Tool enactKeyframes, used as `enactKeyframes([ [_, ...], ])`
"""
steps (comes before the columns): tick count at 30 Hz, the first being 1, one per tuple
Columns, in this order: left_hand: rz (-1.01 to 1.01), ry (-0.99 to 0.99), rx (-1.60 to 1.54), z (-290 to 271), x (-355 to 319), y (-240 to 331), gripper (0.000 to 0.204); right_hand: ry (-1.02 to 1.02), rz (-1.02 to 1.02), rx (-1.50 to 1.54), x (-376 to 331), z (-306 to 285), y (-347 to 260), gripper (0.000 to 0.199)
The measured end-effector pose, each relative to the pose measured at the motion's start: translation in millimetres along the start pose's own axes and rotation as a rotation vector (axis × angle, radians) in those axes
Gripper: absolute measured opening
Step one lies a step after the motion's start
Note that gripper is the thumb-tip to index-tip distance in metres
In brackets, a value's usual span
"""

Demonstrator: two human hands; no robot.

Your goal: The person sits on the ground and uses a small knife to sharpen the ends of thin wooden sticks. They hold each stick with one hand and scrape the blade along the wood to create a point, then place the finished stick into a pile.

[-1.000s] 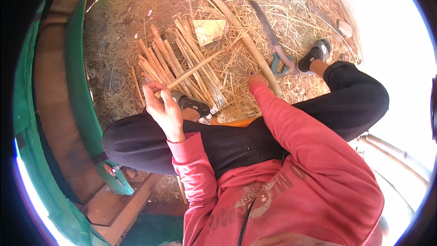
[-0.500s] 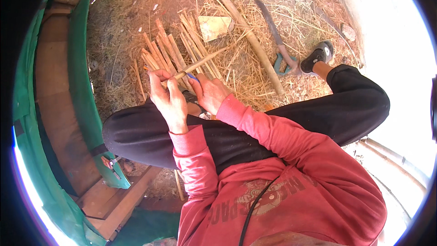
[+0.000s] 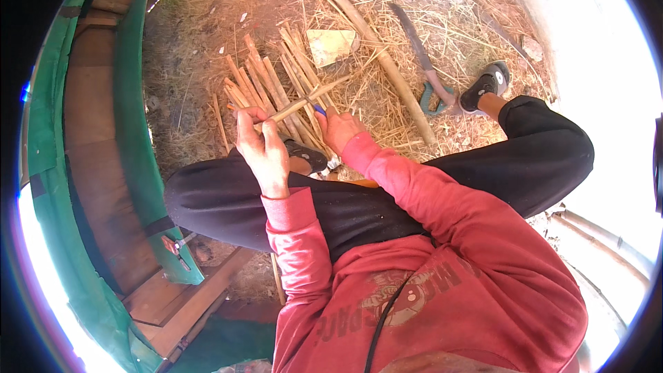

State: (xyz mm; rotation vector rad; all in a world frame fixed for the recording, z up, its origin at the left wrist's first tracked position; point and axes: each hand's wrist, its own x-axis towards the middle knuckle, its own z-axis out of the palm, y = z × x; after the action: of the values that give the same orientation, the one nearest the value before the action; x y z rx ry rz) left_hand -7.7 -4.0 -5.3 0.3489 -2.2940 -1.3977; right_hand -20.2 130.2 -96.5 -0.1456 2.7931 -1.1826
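Observation:
My left hand (image 3: 262, 148) is closed on the near end of a pale wooden stick (image 3: 293, 107), which slants up and to the right to a pointed tip. Over my lap, my right hand (image 3: 338, 129) grips the blue handle of a knife (image 3: 318, 108). Its dark blade rests against the stick, about halfway along; most of the blade is hard to make out. Just beyond both hands lies a pile of split wooden sticks (image 3: 263, 74) on the ground.
A long pole (image 3: 387, 62) lies across straw-covered ground. To its right are a saw (image 3: 421, 48) with a teal handle and my sandalled foot (image 3: 492, 84). A flat pale piece (image 3: 331, 46) lies beyond the sticks. Green sheeting (image 3: 131, 110) over boards stands at left, a white wall (image 3: 587, 41) at right.
My right hand has slid the knife along the stick, away from my left hand and toward the pointed tip. The left hand keeps its hold. The view has shifted slightly.

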Motion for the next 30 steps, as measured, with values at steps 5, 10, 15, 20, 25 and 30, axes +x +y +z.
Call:
enactKeyframes([
  [5,0.095,0.025,0.051,3,1,-2,0.005,-0.155,-0.062,0.128,-4,-17,-29,0.04],
  [10,0.063,-0.001,0.026,-5,3,-14,0.006,-0.15,0.053,0.045,9,16,13,0.042],
  [15,0.061,0.026,0.044,1,-2,-1,0.004,-0.206,0.075,0.103,7,-4,-13,0.041],
  [20,0.027,-0.019,0.025,-6,-1,-11,0.005,-0.184,0.171,-0.029,24,35,51,0.044],
  [25,0.09,-0.019,0.05,-1,0,2,0.006,-0.162,0.048,0.058,13,15,1,0.041],
  [30,0.035,-0.015,0.015,-1,2,-6,0.008,-0.158,0.186,-0.161,27,62,88,0.042],
])
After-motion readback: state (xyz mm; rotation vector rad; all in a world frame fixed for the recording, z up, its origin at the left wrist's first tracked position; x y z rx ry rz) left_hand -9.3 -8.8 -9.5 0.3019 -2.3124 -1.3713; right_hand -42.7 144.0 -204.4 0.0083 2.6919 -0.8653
